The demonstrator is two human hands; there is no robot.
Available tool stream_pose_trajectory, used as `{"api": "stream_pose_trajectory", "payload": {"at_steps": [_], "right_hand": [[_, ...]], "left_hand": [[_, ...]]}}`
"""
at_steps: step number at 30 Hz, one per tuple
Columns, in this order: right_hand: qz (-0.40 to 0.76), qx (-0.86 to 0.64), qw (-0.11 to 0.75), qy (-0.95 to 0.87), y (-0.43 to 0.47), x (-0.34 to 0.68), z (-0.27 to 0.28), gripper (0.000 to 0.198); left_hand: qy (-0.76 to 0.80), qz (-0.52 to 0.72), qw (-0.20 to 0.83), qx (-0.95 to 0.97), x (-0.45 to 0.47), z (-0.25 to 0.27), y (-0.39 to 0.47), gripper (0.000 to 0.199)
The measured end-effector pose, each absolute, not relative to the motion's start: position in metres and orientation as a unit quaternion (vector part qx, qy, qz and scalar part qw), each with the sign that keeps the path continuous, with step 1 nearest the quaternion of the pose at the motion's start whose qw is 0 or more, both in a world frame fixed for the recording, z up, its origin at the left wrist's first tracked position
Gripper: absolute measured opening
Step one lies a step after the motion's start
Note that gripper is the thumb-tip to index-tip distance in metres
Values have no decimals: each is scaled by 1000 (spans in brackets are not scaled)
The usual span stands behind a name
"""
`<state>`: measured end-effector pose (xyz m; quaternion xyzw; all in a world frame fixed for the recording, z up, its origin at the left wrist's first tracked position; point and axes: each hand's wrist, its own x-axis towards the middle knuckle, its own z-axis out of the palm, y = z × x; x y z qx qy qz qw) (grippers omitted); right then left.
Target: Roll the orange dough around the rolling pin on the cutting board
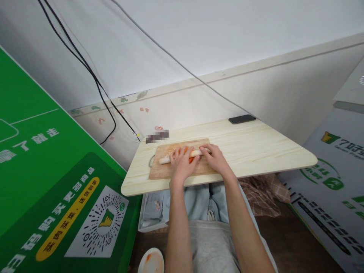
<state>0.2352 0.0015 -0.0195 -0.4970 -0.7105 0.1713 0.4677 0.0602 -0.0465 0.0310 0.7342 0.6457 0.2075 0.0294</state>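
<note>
Table, pale wood-grain, round-cornered. Board, rectangular, brown wood, on the table. Left hand, bare, over the board's middle; right hand, bare, toward its right edge. Rod, pale, cylindrical, on the board beneath both hands: long axis crosswise, right end slightly farther; left fingers draped over, clasp not tellable; right fingers about the right end.

The pale wood-grain desk carries a wooden cutting board toward its left end, a pixelated dark object behind that, and a black phone near the back edge.
</note>
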Motion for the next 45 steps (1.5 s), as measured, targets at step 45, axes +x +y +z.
{"api": "stream_pose_trajectory", "payload": {"at_steps": [45], "right_hand": [[198, -477, 465, -719, -4, 238, -9, 25]], "left_hand": [[622, 248, 42, 742, 58, 33, -51, 33]]}}
